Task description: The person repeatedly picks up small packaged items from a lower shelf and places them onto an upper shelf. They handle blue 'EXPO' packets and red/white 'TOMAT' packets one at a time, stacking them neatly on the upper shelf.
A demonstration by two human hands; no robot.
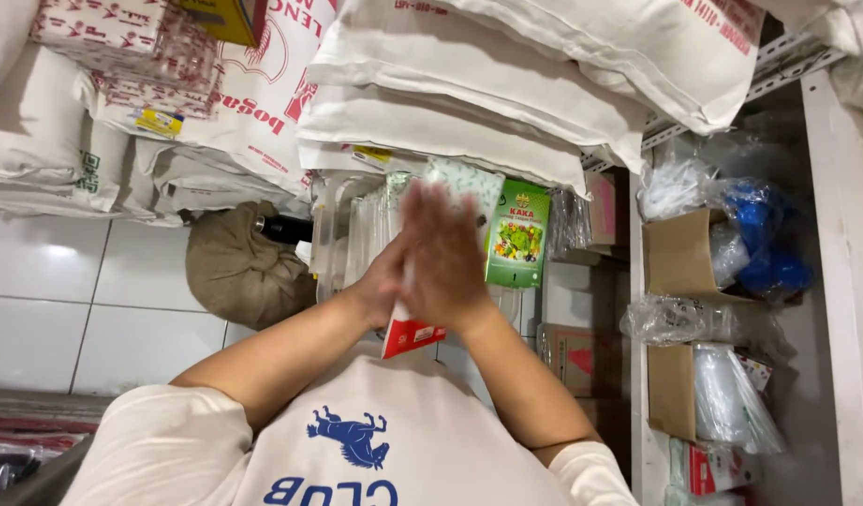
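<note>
step: hands pressed palm to palm, left hand (pixel 386 272) and right hand (pixel 447 258) squeezing a thin packet (pixel 411 334) | place: before shelf (pixel 637 375) edge | next: needs steady grip, packet's red end protrudes below

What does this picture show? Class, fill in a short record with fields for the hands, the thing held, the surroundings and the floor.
Hands: left hand and right hand pressed palm to palm around a packet
Held thing: flat red and white plastic packet, its lower end sticking out below the palms
Behind hands: green printed box and clear plastic bags
Above: stacked white woven sacks
Side: brown cloth bag; open cardboard boxes on a white shelf
Floor: white tiles
</note>
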